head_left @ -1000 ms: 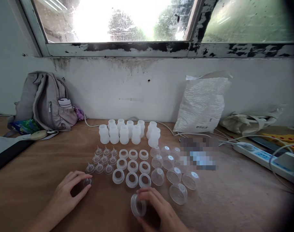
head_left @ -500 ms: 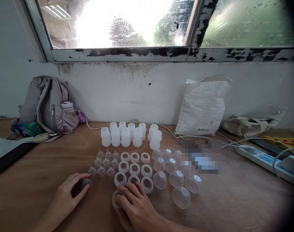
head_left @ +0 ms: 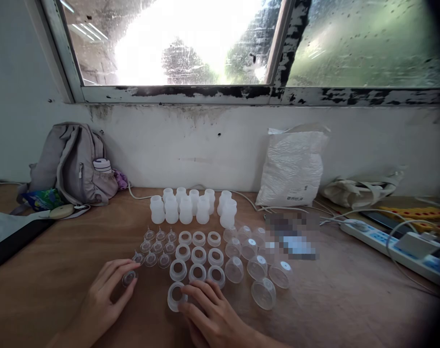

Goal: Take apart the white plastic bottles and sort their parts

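Observation:
My left hand [head_left: 109, 292] pinches a clear bottle nipple [head_left: 129, 278] between thumb and fingertips, its round base tilted toward me. Just beyond it stand several more clear nipples [head_left: 157, 246] in rows, tips up. My right hand [head_left: 214, 309] grips the right edge of a translucent screw ring [head_left: 176, 297] with thumb and fingers; the ring seems to rest on the table. More screw rings [head_left: 198, 255] lie in rows behind that hand. To their right sit several clear dome caps [head_left: 263, 294], some tipped on their sides. Frosted small bottles [head_left: 186, 210] stand upright at the back.
A grey backpack [head_left: 77, 164] leans at the back left, near a black flat case [head_left: 19, 244]. At the back right are a white plastic bag [head_left: 294, 166], a cloth bag [head_left: 361, 188], cables and a power strip [head_left: 393, 246]. A blurred patch [head_left: 295, 237] covers something beside the caps.
The nipple in my left hand has turned from tip up to tilted. My right fingers have shifted from over the screw ring to its right edge. The view has tilted up slightly.

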`<state>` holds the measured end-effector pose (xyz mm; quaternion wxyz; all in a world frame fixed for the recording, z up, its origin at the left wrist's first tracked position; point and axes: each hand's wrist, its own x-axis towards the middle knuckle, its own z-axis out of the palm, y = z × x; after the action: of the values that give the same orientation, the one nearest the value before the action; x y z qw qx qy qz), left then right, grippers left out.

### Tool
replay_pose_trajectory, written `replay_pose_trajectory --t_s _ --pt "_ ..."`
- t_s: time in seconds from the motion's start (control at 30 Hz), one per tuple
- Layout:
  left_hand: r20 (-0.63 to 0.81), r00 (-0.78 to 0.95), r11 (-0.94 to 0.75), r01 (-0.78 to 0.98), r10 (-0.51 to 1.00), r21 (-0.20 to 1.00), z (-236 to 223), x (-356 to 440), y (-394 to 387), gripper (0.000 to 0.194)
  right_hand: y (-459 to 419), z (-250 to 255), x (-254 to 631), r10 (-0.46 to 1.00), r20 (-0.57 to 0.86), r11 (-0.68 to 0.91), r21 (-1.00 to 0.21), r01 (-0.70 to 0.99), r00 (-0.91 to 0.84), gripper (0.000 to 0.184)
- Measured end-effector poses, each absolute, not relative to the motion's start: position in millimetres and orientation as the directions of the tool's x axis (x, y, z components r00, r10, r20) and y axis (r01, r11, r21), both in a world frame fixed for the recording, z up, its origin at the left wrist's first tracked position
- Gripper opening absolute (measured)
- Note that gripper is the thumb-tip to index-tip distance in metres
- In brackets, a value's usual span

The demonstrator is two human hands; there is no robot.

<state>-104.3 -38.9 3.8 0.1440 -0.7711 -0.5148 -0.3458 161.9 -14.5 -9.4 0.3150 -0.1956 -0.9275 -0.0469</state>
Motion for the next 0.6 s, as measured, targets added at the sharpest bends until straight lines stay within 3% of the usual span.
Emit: replay_pose_trajectory --t_s 0.23,0.37,0.47,0.6 --pt "0.66 0.512 -0.691 0.722 0.55 0.016 27.3 -49.7 -42.7 0.025 -26.9 1.8 199.3 0.427 0.543 0.867 -0.021 0.497 -0.723 0.023" --pt "0.585 0.674 -0.804 0.592 0.451 -0.061 36.9 -10.0 -35.3 0.026 -30.4 7.1 212.4 0.372 0.637 0.854 0.051 0.518 -0.675 0.025" --pt "0.578 0.708 -0.829 0.552 0.407 -0.091 33.3 12.6 -26.9 0.024 -30.1 12.9 217.8 0.325 0.729 0.832 0.082 0.548 -0.603 0.026" --pt "0.628 0.659 -0.829 0.557 0.413 -0.04 20.0 25.1 -22.7 0.023 -27.5 25.9 225.3 0.333 0.801 0.793 0.047 0.607 -0.497 0.023"
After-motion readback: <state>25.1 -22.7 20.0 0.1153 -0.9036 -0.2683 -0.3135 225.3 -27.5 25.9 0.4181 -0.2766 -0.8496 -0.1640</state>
